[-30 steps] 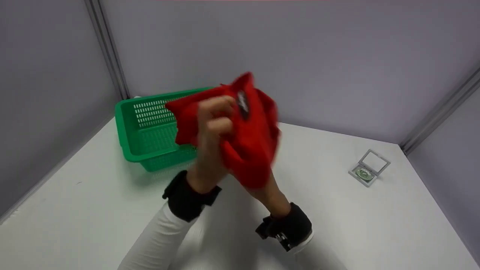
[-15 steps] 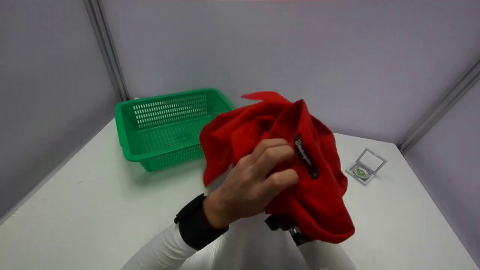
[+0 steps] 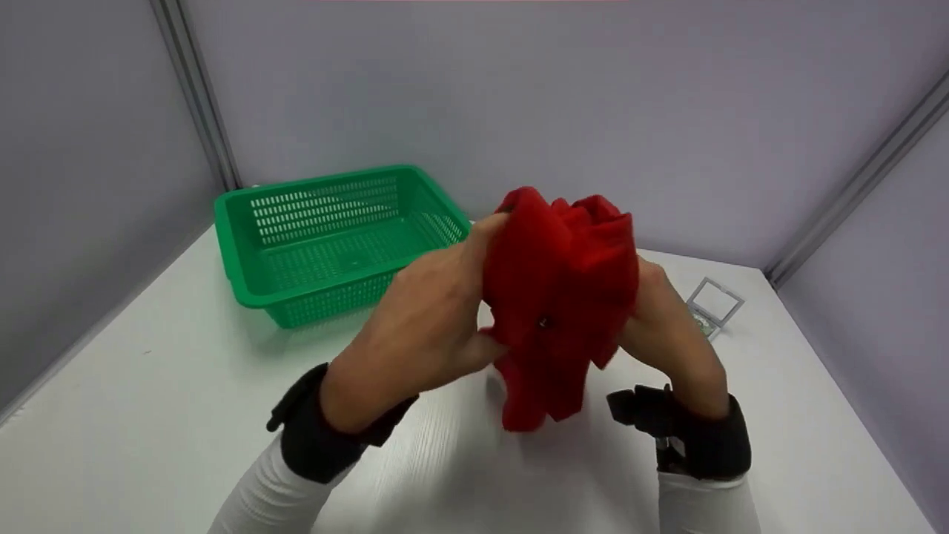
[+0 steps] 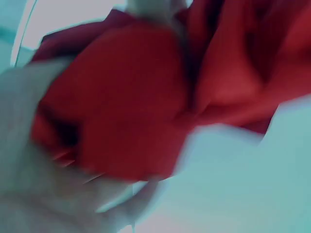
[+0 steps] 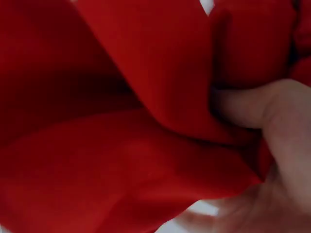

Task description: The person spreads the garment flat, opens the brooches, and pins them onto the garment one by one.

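Note:
A red cloth garment (image 3: 563,274), bunched and folded, hangs between my two hands over the white table. A small dark button shows on its front, and its lower ends dangle loose. My left hand (image 3: 434,308) grips it from the left, fingers behind the cloth and thumb low at its edge. On the other side my right hand (image 3: 660,319) holds the garment, its fingers mostly hidden in the head view. The right wrist view shows the right thumb (image 5: 243,107) pressed into a fold of the cloth. Blur softens the left wrist view, where red fabric (image 4: 131,102) lies within the hand.
At the back left of the table stands a green plastic basket (image 3: 326,302) with slotted sides. A small grey compact (image 3: 715,300) with its lid raised sits at the right, partly covered by my right forearm. Grey panels (image 3: 593,96) enclose the table at the back and sides.
The garment swung right from in front of the basket, then was turned, so its label is out of sight and a button shows. My right hand has come into view on its right side.

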A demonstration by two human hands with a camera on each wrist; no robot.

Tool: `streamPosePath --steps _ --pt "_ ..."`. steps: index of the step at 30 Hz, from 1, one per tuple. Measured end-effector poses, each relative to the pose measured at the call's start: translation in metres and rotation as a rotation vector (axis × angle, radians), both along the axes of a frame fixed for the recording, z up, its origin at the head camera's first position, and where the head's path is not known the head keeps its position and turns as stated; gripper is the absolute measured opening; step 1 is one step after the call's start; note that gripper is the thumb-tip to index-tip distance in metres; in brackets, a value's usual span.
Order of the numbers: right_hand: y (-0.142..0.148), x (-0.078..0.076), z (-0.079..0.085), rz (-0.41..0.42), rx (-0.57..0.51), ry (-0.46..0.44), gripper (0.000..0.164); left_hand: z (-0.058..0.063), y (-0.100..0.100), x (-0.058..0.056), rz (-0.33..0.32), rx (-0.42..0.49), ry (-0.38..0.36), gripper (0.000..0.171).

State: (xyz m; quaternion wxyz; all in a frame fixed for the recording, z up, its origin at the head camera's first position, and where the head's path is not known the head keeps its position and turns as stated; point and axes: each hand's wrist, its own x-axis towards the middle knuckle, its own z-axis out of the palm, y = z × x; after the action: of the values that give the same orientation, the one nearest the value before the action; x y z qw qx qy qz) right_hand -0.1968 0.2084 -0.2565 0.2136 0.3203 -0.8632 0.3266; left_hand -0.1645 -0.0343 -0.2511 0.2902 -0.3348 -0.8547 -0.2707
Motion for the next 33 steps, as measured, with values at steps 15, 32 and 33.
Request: streamPosePath --steps 15,32,33 --pt "0.051 -0.059 -0.046 -0.110 0.378 -0.576 0.014 -0.034 -0.022 -0.061 0.179 -0.401 -0.682 0.089" --pt "0.070 -0.062 -0.044 -0.327 0.380 -0.611 0.032 -0.040 -0.013 -0.043 0.113 -0.480 -0.375 0.052" --pt "0.068 -0.060 -0.042 -0.337 0.377 -0.586 0.033 -0.040 -0.007 -0.037 0.063 -0.479 -0.327 0.050"
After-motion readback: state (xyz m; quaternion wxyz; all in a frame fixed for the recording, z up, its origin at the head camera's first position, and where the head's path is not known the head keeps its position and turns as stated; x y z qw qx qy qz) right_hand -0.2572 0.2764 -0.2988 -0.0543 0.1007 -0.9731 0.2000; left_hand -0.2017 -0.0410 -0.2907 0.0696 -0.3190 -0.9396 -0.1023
